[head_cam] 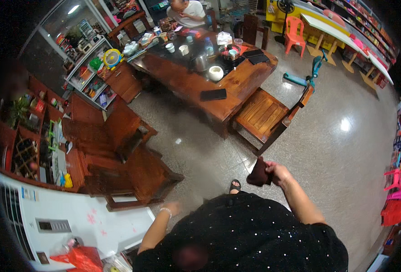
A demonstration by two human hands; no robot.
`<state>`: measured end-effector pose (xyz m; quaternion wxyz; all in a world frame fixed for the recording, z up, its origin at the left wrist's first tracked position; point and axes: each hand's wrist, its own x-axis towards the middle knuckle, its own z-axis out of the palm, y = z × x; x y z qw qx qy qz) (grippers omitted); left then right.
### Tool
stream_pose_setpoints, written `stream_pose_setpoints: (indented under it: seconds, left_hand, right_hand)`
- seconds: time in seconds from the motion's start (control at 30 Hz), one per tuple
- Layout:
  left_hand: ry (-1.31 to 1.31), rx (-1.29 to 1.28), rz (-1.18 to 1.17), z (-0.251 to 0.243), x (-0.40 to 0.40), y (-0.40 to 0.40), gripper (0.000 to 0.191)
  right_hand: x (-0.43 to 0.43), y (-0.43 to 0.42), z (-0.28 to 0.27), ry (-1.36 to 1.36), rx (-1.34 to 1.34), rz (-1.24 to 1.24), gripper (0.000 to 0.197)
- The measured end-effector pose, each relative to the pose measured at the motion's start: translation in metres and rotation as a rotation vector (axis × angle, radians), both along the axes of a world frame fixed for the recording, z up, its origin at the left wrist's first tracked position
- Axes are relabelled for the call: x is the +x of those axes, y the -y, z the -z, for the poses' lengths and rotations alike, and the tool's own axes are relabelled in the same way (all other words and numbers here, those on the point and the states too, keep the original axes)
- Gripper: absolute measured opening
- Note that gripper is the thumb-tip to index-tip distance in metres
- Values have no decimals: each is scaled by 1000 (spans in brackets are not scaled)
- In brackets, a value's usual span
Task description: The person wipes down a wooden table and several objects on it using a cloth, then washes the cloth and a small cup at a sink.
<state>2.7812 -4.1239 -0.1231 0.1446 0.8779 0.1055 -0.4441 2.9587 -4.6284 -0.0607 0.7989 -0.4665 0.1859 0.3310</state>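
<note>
My right hand (279, 173) grips a dark brown cloth (260, 174), which hangs over the floor just below a wooden chair (262, 114). At my left side, my left hand (174, 207) is blurred, with a beaded bracelet on the wrist; its fingers are too unclear to read. Ahead of me stands a large wooden table (186, 91). On it lie a black phone-like object (213, 95), a round white pot (215, 73), a lidded glass-and-metal pot (230, 52), white cups (184, 50) and a plastic bottle (209, 46).
A person (186, 13) sits at the table's far side. Wooden chairs (135, 173) and a white appliance (95, 221) stand at my left. Beyond the near chair are a teal scooter (297, 79), an orange plastic chair (294, 32) and a long white-topped table (339, 29).
</note>
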Motion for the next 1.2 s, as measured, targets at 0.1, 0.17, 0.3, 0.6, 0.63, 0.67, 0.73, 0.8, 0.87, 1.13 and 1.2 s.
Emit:
stream_pose_setpoints:
  seconds: [0.1,0.17,0.3,0.6,0.63,0.67,0.73,0.8,0.87,1.13,1.2]
  left_hand:
    - [-40,-455,-364,34,11,0,45]
    - [135,-461,-429,35,6,5,42]
    - [353,-275,-370,98,-13,-26,38]
    - [210,-228,-74,92,185,-95,38]
    - [206,-242,-114,85,214,-98,38]
    - [201,-290,-265,69,255,-86,39]
    - [275,-329,-264,36,320,-65,38]
    - [347,-379,-222,-2,387,-34,36]
    - [378,-339,-87,-27,434,-15,39]
    - [689,-250,331,-56,572,102,73]
    - [673,-229,347,-52,592,120,76]
  right_hand:
    - [86,25,12,46,-10,72,29]
    - [149,23,-6,41,-108,217,26]
    - [261,-19,-61,569,-422,258,24]
    - [407,-80,14,567,-1131,-251,28]
    - [414,-88,16,536,-1065,-240,26]
    - [421,-86,21,483,-1124,-214,26]
    - [438,-94,38,417,-1160,-180,26]
    - [462,-93,69,624,-1338,-58,34]
    - [471,-122,75,412,-1434,-286,63]
    - [521,-122,91,608,-1787,-473,73]
    - [549,-106,92,670,-1805,-523,71]
